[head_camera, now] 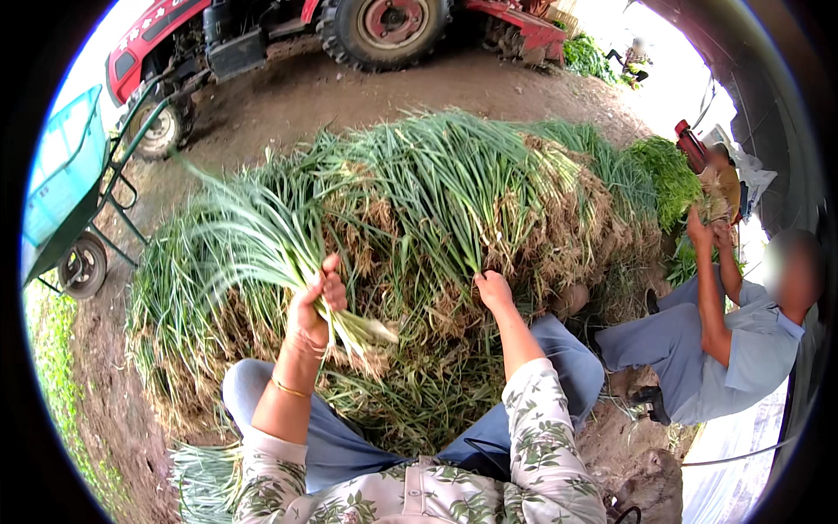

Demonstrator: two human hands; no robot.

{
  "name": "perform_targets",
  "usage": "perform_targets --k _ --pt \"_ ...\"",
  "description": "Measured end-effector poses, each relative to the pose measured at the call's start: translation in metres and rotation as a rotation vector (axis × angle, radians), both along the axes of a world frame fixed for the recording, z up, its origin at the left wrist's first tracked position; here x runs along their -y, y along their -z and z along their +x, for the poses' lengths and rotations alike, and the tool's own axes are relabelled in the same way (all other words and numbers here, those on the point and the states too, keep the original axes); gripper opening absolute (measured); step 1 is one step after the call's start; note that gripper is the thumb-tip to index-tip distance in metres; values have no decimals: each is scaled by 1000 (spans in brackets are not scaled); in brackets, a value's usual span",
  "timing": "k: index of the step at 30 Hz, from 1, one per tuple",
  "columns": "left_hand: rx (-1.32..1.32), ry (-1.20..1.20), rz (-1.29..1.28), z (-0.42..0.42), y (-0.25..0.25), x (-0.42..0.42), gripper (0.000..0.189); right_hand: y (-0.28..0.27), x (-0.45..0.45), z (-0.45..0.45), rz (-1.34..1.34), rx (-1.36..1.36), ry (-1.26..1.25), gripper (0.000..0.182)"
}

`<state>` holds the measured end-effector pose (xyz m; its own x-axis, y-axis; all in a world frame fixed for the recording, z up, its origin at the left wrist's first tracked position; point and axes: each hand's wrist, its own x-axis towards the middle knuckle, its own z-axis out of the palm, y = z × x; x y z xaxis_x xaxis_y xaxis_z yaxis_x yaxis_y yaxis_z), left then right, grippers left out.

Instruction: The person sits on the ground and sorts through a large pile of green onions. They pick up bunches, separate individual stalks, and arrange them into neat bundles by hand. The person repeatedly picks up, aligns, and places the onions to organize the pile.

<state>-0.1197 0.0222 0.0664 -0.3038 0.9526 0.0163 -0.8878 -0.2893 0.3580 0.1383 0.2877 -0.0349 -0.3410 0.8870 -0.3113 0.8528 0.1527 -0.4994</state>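
My left hand [315, 304] grips a bunch of green onions [281, 245] around the pale stems. Its leaves fan to the upper left and look blurred; its white, rooted ends point to the lower right. A large heap of green onions [419, 170] lies before me, with tangled brown roots hanging along its near side. At this near side, my right hand [495, 291] is closed on the lower end of a few green onion stalks [473, 259], whose leaves still lie against the heap. Loose leaves and trimmings [419, 399] cover the ground between my knees.
On the right sits a co-worker [707, 334], hands raised around some rooted stalks. More people are farther back. A red tractor [386, 26] stands beyond the heap, a green wheelbarrow [72, 190] at left. Another pile of green onions [206, 481] lies by my left side.
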Motion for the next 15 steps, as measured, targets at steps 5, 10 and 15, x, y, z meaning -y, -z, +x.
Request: perform_targets --k 5,10,15 --pt "-186 -7 -529 37 -9 -4 25 -103 75 -7 -540 -632 189 12" --pt "-317 165 -641 74 1 -15 39 -102 180 9 -625 -667 -76 16" --pt "-548 64 -651 90 4 -16 18 -98 206 -6 -576 -732 -82 25"
